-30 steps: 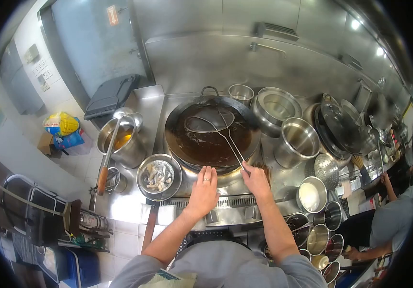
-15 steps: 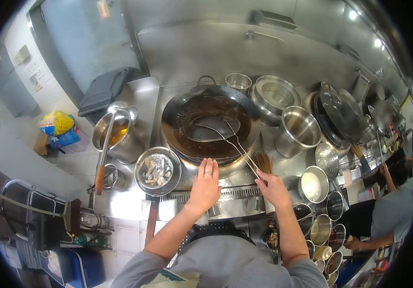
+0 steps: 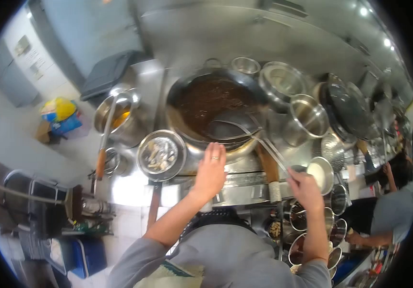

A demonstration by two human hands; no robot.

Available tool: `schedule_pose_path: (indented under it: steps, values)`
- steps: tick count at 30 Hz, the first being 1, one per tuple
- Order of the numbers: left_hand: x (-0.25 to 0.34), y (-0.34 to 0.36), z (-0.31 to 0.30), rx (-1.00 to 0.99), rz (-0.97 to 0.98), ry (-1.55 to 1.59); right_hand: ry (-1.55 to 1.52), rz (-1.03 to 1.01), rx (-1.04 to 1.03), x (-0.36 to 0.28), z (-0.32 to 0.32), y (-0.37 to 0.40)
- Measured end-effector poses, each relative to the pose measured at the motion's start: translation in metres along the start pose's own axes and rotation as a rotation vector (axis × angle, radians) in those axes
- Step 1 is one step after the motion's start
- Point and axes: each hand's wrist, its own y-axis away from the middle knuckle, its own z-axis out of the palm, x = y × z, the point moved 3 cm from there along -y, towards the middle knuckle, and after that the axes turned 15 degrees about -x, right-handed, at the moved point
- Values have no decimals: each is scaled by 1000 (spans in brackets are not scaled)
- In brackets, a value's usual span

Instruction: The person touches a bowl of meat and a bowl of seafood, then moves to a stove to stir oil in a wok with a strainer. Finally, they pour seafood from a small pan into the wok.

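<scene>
My right hand (image 3: 306, 189) is closed around the long wire handle of a round skimmer (image 3: 230, 129). The skimmer's head lies over the front right of a large dark wok (image 3: 172, 103), which has brown liquid inside. My left hand (image 3: 211, 168) is palm down with its fingers stretched out, fingertips right at the wok's front rim. A bamboo brush (image 3: 267, 165) with a wrapped handle lies between my hands, below the skimmer handle. Left of my left hand, a long-handled strainer (image 3: 182, 165) holds pale and grey strips of food.
At the left stands a pot (image 3: 134, 129) of yellow liquid with a wooden-handled ladle (image 3: 102, 161). Steel pots (image 3: 307, 117) and a bowl of white contents (image 3: 318, 174) stand at the right. A co-worker's arm (image 3: 374, 238) shows at the far right.
My right hand has moved right, drawing the skimmer toward the wok's front right rim. My left hand stays at the front rim. The view has shifted slightly.
</scene>
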Motion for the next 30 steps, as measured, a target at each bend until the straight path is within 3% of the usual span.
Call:
schedule_pose_path:
  steps: [6,15,24,30]
  values:
    - [-6,0,6,27,-9,-46,91,8,75,12,-4,-7]
    - [-5,1,5,34,-6,-20,86,6,139,22,40,-60]
    - [-3,1,4,37,-33,-22,-182,-54,258,9,87,-115]
    - [-1,2,7,33,-49,-24,-290,-69,182,-7,101,-136]
